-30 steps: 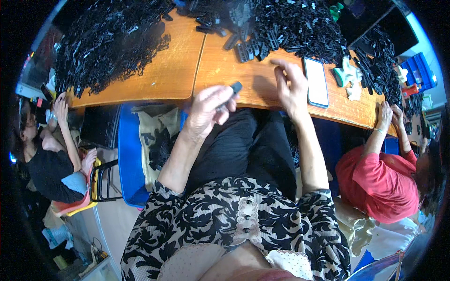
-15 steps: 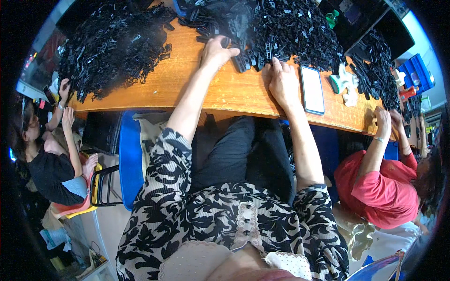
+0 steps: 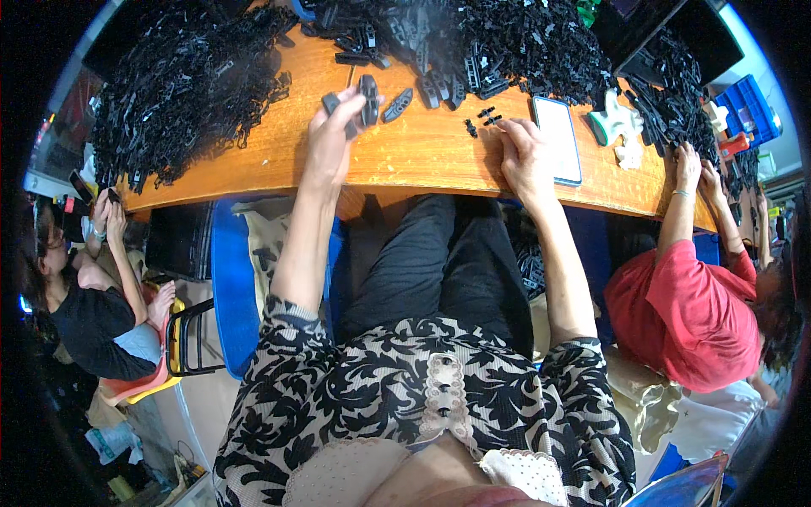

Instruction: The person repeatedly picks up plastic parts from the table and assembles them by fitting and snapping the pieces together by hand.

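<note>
Sits at an orange-brown wooden table point(image 3: 397, 165), with heaps along its far side: a broad black heap point(image 3: 186, 93) to the left, a denser black heap point(image 3: 549, 51) to the right. Has the left hand point(image 3: 326, 139), blurred, partly closed around a dark oblong piece point(image 3: 340, 111); cannot tell whether a second oblong piece point(image 3: 369, 100), upright at the fingertips, is pinched or merely touched. Rests the right hand point(image 3: 525, 156) just beside the pale-screened phone point(image 3: 557, 139), fingers bent, tips at tiny black pieces point(image 3: 490, 120); cannot tell whether gripping any. Leaves a loose oblong piece point(image 3: 399, 105) lying apart on the table, right of the left hand.

Could drop or tip the second oblong piece by handling two with one uneven grip. Could bump the loose one with a rightward sweep. Could scatter the tiny pieces, or lose some in the far right heap, by dragging or pushing with bent fingers.
</note>
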{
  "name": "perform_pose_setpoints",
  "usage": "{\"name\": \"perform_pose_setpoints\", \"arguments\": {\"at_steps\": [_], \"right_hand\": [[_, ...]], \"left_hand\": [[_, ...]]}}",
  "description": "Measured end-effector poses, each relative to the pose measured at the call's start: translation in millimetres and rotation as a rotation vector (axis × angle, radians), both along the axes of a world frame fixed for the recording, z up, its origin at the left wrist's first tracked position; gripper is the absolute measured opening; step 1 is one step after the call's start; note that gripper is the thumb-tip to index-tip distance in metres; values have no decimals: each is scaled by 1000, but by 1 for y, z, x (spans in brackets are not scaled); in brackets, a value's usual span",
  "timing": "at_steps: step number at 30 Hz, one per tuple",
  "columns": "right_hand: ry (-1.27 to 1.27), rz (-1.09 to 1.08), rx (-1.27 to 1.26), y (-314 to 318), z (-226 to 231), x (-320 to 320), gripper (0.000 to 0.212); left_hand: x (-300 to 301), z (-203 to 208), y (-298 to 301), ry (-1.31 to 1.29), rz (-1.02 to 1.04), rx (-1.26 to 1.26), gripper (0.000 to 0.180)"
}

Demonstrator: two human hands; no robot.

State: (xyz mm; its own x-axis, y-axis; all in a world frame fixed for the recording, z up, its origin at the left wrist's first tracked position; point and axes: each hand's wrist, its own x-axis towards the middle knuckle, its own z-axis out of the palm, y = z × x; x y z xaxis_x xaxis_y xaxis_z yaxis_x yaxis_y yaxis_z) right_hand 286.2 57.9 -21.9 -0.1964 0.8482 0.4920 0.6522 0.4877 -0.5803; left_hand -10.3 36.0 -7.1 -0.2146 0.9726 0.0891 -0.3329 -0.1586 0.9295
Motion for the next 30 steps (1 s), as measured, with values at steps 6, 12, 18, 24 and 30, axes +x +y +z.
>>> {"name": "perform_pose_setpoints", "arguments": {"at_steps": [6, 12, 18, 24, 30], "right_hand": [[-305, -36, 287, 13, 5, -15, 8], [-418, -116, 170, 7, -8, -2, 12], [-403, -133, 66, -7, -2, -2, 12], [-774, -56, 437, -34, 1, -6, 29], [-749, 8, 435, -53, 3, -5, 35]], "left_hand": [[24, -4, -62, -304, -207, -60, 42], [47, -3, -98, -474, -283, -80, 37], [51, -7, -103, -498, -304, -131, 35], [53, -8, -108, -448, -313, -193, 35], [54, -15, -109, -440, -308, -181, 36]]}}
